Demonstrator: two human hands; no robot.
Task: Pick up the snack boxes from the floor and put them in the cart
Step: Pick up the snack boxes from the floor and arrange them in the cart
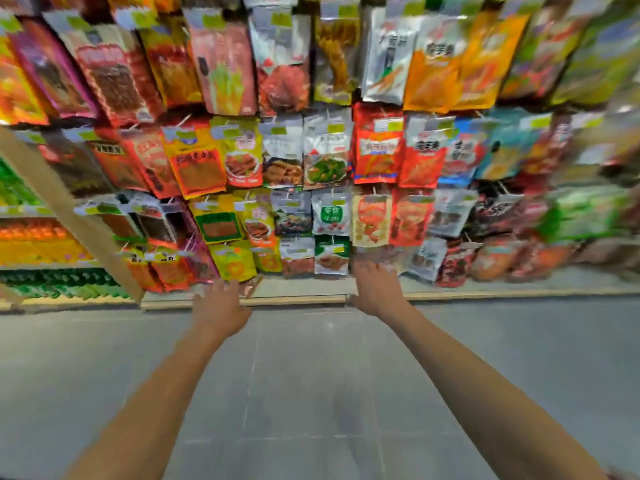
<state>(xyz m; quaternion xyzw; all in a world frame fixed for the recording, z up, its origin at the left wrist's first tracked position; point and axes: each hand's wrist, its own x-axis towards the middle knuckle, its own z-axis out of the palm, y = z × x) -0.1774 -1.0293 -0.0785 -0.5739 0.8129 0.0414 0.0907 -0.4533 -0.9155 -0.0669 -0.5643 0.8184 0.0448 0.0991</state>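
The left grip (221, 306) and the right grip (377, 291) reach forward side by side and apart, fingers loosely spread, holding nothing. Where the snack boxes lie cannot be told here. Beneath both grips spreads a floor (311, 393) of smooth grey tiles with pale seams. Just beyond the fingertips runs a low shelf base (485, 293) edged in tan. Above it hang rows of flat, glossy snack packets (325, 157) in red, yellow, orange and green. Left of the left grip slants a tan post (69, 216).
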